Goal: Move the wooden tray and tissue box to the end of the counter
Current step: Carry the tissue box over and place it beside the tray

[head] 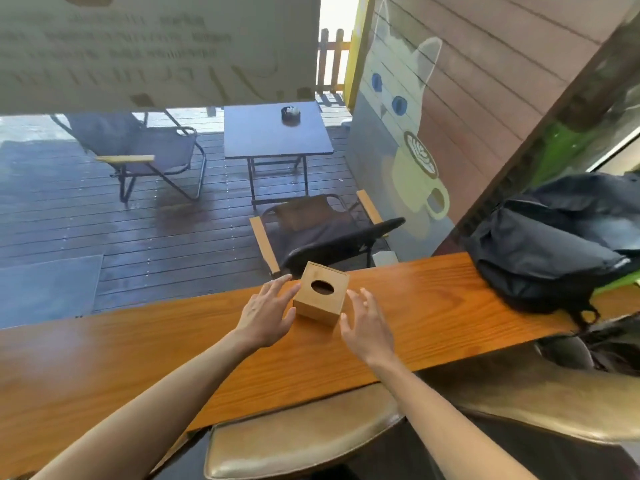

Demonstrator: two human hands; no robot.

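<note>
A long wooden counter (145,348) ran across the view from lower left to upper right, set against a window that looked out on a wet plank deck (86,220). Outside stood a dark square table (273,133) with folding chairs (145,150) near it, and to the right a wall (485,81) bore a painted cat (401,84) holding a cup. A dark backpack (561,237) lay on the counter's right part, well apart from the hands. Below the counter's near edge sat a brown padded seat (298,434).

The tissue box (322,293), a small wooden cube with an oval hole in its top, stood on the counter near the far edge, about midway along the visible length. No tray could be made out.

Both bare forearms reached in from below. The left hand (265,315) was spread wide just beside the box's left face, fingers extended; whether it touched could not be told. The right hand (367,323) was likewise spread, just beside the box's right face, holding nothing.
</note>
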